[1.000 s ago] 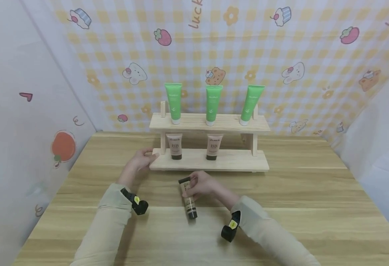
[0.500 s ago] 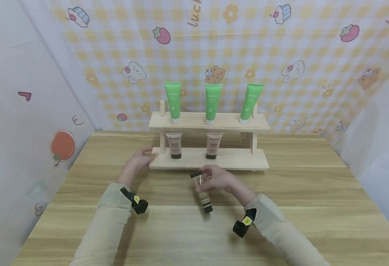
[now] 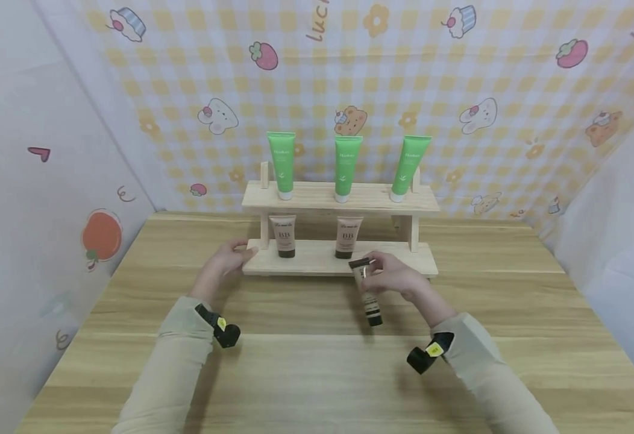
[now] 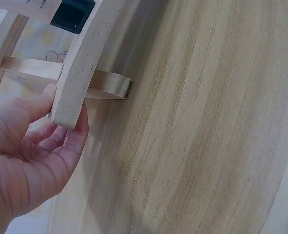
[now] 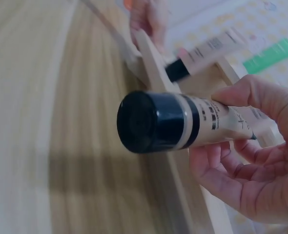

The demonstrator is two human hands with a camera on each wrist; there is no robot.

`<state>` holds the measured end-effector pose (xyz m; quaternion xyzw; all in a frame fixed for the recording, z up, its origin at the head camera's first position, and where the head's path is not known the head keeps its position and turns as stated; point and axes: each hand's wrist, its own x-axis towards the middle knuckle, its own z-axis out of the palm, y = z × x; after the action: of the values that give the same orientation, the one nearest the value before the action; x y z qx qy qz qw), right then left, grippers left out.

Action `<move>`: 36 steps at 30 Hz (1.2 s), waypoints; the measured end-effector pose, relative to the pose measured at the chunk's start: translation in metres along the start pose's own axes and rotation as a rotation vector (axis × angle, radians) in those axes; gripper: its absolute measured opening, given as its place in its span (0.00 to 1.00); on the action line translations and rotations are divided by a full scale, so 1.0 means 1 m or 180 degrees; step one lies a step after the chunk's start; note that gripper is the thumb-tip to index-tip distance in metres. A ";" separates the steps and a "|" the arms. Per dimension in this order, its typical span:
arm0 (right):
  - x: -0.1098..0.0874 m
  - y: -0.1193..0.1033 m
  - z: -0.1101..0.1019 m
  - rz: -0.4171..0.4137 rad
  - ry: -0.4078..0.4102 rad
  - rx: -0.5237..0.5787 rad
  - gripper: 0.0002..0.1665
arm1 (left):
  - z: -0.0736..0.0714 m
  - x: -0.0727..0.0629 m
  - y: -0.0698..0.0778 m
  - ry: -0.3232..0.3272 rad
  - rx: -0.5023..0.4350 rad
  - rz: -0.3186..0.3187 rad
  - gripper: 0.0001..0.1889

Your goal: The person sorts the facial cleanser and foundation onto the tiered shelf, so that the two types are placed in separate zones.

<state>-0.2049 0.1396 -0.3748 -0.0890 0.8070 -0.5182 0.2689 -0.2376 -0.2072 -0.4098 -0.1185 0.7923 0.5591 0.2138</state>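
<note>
My right hand [image 3: 395, 278] holds a beige cosmetic tube [image 3: 368, 295] between thumb and fingers, just in front of the lower shelf's right half. Its black cap [image 5: 154, 122] points down toward the table and slightly toward me. My left hand [image 4: 34, 151] pinches the left end of the lower board of a two-tier wooden shelf [image 3: 306, 265], thumb on top and fingers beneath. On that board stand two pinkish BB cream tubes, one at left [image 3: 284, 236] and one near the middle [image 3: 346, 237]. The upper board bears three green tubes, at left [image 3: 282, 164], middle [image 3: 346, 167] and right [image 3: 409, 167].
The shelf stands on a wood-grain table [image 3: 317, 386] near its back edge. Behind it hangs a yellow checked cloth [image 3: 306, 78] with cartoon prints. A white printed sheet [image 3: 24, 199] borders the left side, and a pale one [image 3: 621, 241] the right.
My right hand has carried the beige tube rightward and toward the shelf, from in front of its left half to in front of its right half. The left hand stays on the shelf's end.
</note>
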 end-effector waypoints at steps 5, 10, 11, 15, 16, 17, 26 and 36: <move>-0.004 0.005 -0.019 0.0021 0.0294 -0.0010 0.29 | 0.000 -0.001 0.000 -0.0002 0.0020 0.0003 0.32; -0.009 0.004 -0.039 -0.0116 0.0620 -0.0007 0.32 | -0.001 -0.002 0.000 -0.0002 0.0062 -0.0012 0.32; -0.009 0.003 -0.042 -0.0154 0.0688 0.0000 0.33 | -0.001 -0.002 0.000 -0.0002 0.0059 -0.0011 0.32; -0.009 -0.002 -0.054 -0.0248 0.0939 0.0020 0.34 | -0.003 -0.002 0.000 0.0005 0.0051 -0.0006 0.33; -0.008 -0.003 -0.056 -0.0256 0.1008 0.0027 0.33 | -0.004 -0.002 0.000 0.0012 0.0062 -0.0012 0.33; -0.006 -0.004 -0.058 -0.0262 0.1082 0.0007 0.33 | -0.004 -0.002 0.000 0.0010 0.0070 -0.0007 0.33; 0.003 0.000 -0.063 -0.0730 0.1652 -0.0295 0.32 | -0.005 -0.004 -0.002 0.0019 0.0145 -0.0013 0.33; 0.008 0.014 -0.055 -0.1013 0.1822 -0.0288 0.28 | -0.002 -0.004 -0.003 0.0015 0.0105 -0.0002 0.33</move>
<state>-0.2387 0.1855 -0.3726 -0.0766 0.8480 -0.5213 -0.0574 -0.2336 -0.2099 -0.4098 -0.1164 0.8019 0.5456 0.2140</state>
